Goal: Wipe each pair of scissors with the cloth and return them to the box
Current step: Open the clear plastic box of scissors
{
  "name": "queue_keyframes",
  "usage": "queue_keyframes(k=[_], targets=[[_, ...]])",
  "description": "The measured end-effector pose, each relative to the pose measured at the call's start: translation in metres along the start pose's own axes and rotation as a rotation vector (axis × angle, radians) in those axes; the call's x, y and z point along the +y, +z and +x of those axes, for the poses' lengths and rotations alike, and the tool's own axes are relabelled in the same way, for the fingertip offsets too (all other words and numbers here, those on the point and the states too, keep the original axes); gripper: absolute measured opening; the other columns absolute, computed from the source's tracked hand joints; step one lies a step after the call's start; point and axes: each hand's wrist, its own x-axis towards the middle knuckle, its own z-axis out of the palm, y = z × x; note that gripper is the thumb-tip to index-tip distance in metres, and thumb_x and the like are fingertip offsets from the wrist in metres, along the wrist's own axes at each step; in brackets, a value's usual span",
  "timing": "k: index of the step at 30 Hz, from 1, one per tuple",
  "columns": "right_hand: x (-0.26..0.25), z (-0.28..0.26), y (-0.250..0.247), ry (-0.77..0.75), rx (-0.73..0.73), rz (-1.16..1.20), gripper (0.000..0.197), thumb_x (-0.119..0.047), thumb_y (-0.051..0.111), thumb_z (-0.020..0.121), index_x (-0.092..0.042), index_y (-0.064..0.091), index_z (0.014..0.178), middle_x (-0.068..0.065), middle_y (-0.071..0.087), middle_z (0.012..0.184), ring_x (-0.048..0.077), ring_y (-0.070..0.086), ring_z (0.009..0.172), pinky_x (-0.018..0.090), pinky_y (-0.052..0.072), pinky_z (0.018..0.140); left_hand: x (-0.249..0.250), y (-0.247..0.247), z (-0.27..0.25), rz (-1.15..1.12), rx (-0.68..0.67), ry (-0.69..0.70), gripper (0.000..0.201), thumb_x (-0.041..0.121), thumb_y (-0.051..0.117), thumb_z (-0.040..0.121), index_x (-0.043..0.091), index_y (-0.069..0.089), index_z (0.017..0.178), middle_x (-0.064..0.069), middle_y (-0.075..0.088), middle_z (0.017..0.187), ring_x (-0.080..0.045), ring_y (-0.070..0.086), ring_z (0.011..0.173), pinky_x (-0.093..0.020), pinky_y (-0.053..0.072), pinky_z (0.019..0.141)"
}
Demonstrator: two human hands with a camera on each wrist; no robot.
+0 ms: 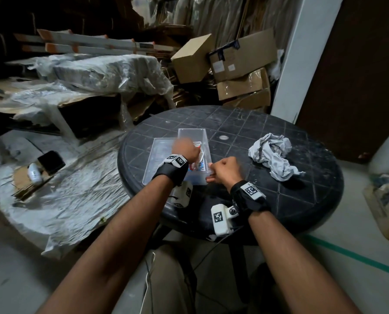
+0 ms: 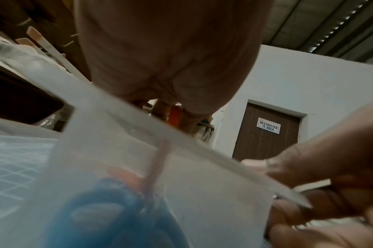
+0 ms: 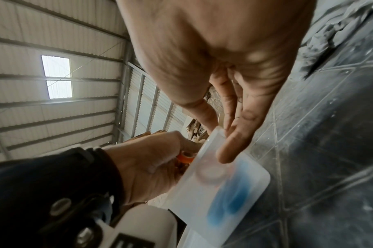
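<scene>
Left hand (image 1: 185,148) grip clamped on orange-handled scissors (image 3: 184,158) inside box (image 1: 206,141), right hand (image 1: 226,169) grip pinching box's near rim, cloth (image 1: 272,156) well apart

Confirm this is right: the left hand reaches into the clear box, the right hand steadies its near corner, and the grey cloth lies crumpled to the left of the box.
One detail is wrong. In the head view the grey cloth lies crumpled to the right of the clear box, not the left. The rest holds: the left hand reaches into the box, and the right hand steadies its near corner.
</scene>
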Motion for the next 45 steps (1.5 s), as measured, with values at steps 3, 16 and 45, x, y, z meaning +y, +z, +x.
queue_keyframes(k=[3, 16, 45], targets=[[-0.002, -0.007, -0.001, 0.019, -0.003, 0.052, 0.028, 0.0, 0.07, 0.092, 0.001, 0.06, 0.066, 0.019, 0.068, 0.068, 0.032, 0.073, 0.058, 0.028, 0.056, 0.046, -0.004, -0.012, -0.004, -0.161, 0.045, 0.004, 0.034, 0.026, 0.062, 0.097, -0.007, 0.068, 0.106, -0.028, 0.068, 0.115, -0.043, 0.062, 0.111, -0.041, 0.049, 0.085], [-0.027, -0.029, -0.003, -0.252, -0.089, 0.138, 0.039, -0.046, 0.068, 0.093, -0.01, 0.068, 0.079, 0.01, 0.07, 0.07, 0.024, 0.063, 0.052, 0.033, 0.048, 0.05, -0.022, -0.023, -0.079, -1.227, -0.011, 0.14, 0.032, 0.014, 0.059, 0.103, -0.017, 0.064, 0.104, -0.018, 0.069, 0.082, -0.024, 0.067, 0.074, -0.037, 0.056, 0.074], [0.028, -0.085, -0.065, -0.334, -0.025, 0.581, 0.01, -0.01, 0.067, 0.099, -0.003, 0.074, 0.095, 0.008, 0.063, 0.069, 0.018, 0.06, 0.061, 0.029, 0.054, 0.052, 0.024, 0.056, -0.13, -1.505, 0.1, 0.192, 0.016, 0.011, 0.068, 0.096, -0.004, 0.069, 0.1, -0.012, 0.066, 0.082, -0.014, 0.061, 0.071, -0.025, 0.053, 0.067]])
